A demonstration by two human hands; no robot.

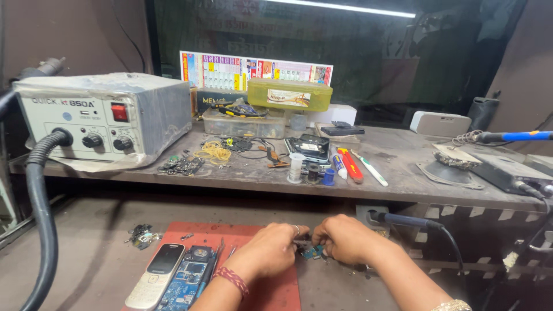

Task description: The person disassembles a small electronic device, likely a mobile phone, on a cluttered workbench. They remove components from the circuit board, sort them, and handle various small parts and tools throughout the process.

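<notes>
Small blue board (314, 251) mostly hidden between fingers; right forearm (415, 288) cut off by bottom edge

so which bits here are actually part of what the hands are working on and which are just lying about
In hand:
left hand
right hand
small blue circuit board
red mat

Lying about:
silver phone
opened phone
grey rework station
yellow-green box
red tool

We see a worn grey shelf (403, 173) across mid-frame, a dark window (368, 57) behind it, and a bright tube light (345, 7) along the top edge.
</notes>
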